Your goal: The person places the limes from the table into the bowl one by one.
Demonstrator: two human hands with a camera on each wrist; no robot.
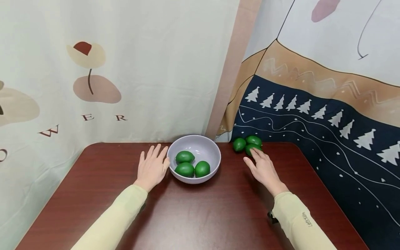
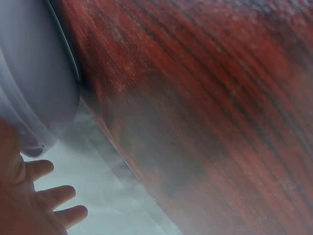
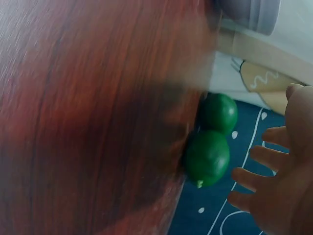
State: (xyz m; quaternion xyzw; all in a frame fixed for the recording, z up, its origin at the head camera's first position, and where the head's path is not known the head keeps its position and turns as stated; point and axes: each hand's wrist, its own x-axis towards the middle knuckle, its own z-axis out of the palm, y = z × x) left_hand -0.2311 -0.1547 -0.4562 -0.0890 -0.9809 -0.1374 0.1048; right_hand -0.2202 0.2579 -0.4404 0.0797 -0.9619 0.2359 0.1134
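Observation:
A pale lavender bowl [image 1: 194, 142] stands near the back of the table with three green limes [image 1: 185, 169] in it. My left hand [image 1: 152, 168] is at the bowl's left side, fingers spread and thumb by the rim; whether it touches cannot be told. In the left wrist view, part of the bowl [image 2: 41, 73] shows above the spread fingers of that hand [image 2: 34, 191]. My right hand [image 1: 263, 169] reaches toward three limes [image 1: 239, 144] at the back right, fingertips overlapping the nearest. In the right wrist view, two limes [image 3: 207, 157] lie beside the extended fingers [image 3: 269, 159].
The dark red-brown table [image 1: 193, 215] ends just behind the bowl and the loose limes. Behind it hangs a pale curtain [image 1: 150, 69] with printed shapes. A navy cloth with white trees [image 1: 281, 118] hangs at the right.

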